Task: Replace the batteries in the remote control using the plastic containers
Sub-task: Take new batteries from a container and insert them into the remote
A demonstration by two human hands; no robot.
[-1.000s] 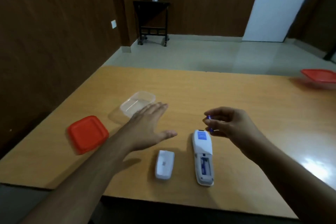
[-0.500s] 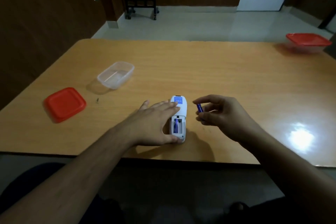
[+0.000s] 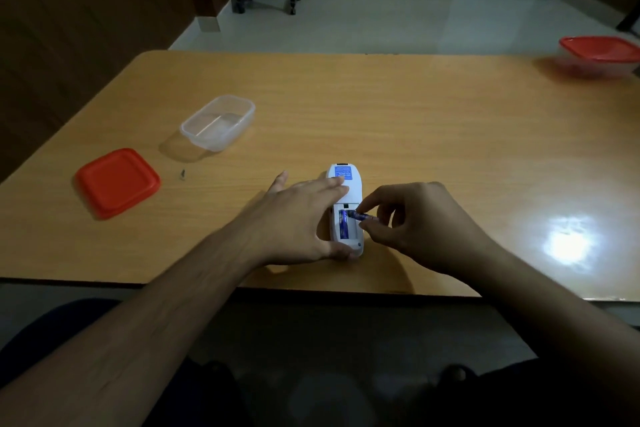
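A white remote control [image 3: 349, 184] lies face down near the table's front edge, its battery bay open. One blue battery [image 3: 343, 224] sits in the bay. My left hand [image 3: 298, 218] grips the remote from its left side, thumb at the near end. My right hand [image 3: 415, 222] pinches a second blue battery [image 3: 362, 216] by its end, tilted over the bay's far right corner. An open clear plastic container [image 3: 218, 121] stands at the left, its red lid [image 3: 117, 180] lying beside it. The remote's battery cover is hidden.
A second clear container with a red lid [image 3: 601, 54] stands at the table's far right edge. A tiny dark speck [image 3: 181, 174] lies between the red lid and my left hand. The wooden table [image 3: 415, 114] ends just below my wrists. A lamp glare shows at right.
My left hand has closed around the remote's side. My right hand has brought the battery left and down from beside the remote to the open bay. The camera has tilted further down.
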